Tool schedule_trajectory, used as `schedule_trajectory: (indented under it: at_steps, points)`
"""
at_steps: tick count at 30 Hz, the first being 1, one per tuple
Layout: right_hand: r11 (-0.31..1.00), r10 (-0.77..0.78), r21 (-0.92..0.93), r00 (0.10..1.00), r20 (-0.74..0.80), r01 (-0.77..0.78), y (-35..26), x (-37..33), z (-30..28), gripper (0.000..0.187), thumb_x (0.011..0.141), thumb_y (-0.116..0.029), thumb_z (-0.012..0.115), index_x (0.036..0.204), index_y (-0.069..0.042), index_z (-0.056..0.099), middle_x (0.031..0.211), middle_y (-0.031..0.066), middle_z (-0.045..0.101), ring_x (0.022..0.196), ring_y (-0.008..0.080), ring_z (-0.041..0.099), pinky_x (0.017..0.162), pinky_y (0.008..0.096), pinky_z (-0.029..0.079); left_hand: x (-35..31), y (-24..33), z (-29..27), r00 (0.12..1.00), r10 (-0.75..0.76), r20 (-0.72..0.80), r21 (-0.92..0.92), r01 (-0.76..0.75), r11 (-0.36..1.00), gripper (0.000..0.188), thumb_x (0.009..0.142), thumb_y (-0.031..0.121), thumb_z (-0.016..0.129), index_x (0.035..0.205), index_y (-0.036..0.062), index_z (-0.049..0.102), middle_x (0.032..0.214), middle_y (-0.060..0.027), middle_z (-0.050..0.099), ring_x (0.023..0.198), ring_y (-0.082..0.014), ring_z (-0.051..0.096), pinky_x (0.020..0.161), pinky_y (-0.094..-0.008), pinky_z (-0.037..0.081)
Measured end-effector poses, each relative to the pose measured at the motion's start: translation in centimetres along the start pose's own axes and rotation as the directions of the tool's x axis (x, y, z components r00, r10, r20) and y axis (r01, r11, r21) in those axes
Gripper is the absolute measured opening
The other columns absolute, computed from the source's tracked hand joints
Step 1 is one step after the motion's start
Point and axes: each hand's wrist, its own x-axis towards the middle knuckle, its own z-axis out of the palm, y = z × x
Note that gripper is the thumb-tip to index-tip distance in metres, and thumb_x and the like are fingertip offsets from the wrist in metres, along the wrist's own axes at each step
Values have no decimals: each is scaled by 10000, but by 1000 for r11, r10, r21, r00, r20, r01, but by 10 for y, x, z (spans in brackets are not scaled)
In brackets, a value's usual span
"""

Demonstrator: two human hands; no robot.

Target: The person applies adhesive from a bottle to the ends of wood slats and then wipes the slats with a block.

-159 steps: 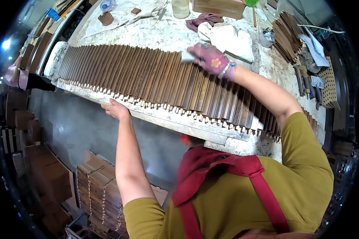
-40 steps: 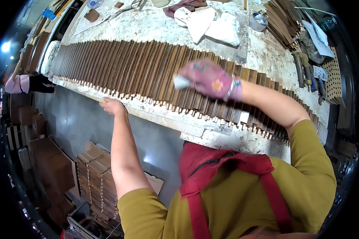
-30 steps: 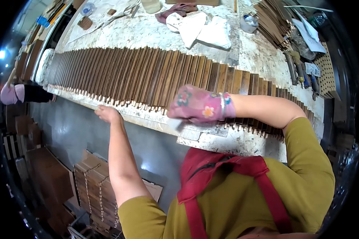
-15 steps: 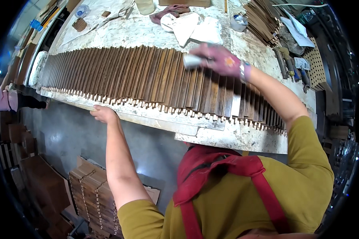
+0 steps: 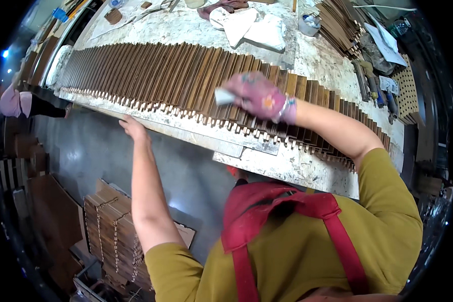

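Note:
My right hand (image 5: pixel 259 95), in a pink patterned glove, is closed round a small white pad (image 5: pixel 224 96) whose exact kind is blurred. It is over a long row of dark brown wooden slats (image 5: pixel 151 70), near their front ends. These slats lie side by side and overlapping, with pale pegs (image 5: pixel 158 107) sticking out along the front. My bare left hand (image 5: pixel 134 129) rests at the front edge of the worktable (image 5: pixel 186 135), left of centre, fingers stretched out and partly hidden by the angle.
White cloths (image 5: pixel 259 32) and a dark glove (image 5: pixel 221 8) lie behind the slats. More slats (image 5: pixel 337 25), a tub (image 5: pixel 308 25) and hand tools (image 5: pixel 372 85) sit at the right. Stacked slat bundles (image 5: pixel 110 221) stand on the floor. Another person (image 5: pixel 22 103) is at far left.
My right hand has swept with the white pad from the slats' far part toward their front ends, slightly left. My left hand stays at the table edge. The view has shifted a little.

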Motion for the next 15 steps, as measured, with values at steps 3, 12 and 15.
schedule_trajectory:
  at_steps: [3, 12, 15]
  points:
    - [942, -334, 38, 927, 169, 332, -27, -26, -16, 322, 886, -265, 586, 1191, -163, 585, 997, 48, 649, 891, 209, 633, 837, 384, 477, -72, 5, 12, 994, -110, 18, -145, 111, 983, 701, 1008, 499, 253, 1526, 114, -20, 1570, -209, 52, 1429, -382, 186, 1158, -474, 253]
    - [994, -50, -104, 990, -135, 36, 50, 1, -1, 172, 914, -215, 567, 1062, -155, 630, 873, 74, 656, 640, 211, 632, 606, 340, 528, -170, -13, 64, 987, 11, -163, -56, -20, 998, 580, 1032, 340, 293, 1502, 49, 119, 1497, -273, 225, 1348, -409, 325, 1109, -481, 336]
    - [942, -284, 218, 952, 116, 254, -6, -21, -17, 181, 887, -220, 595, 1057, -169, 632, 833, 19, 636, 801, 178, 634, 712, 370, 514, -170, -27, 62, 965, 104, -240, 120, -77, 990, 582, 1025, 333, 312, 1490, 19, 156, 1461, -310, 269, 1321, -454, 331, 1078, -510, 340]
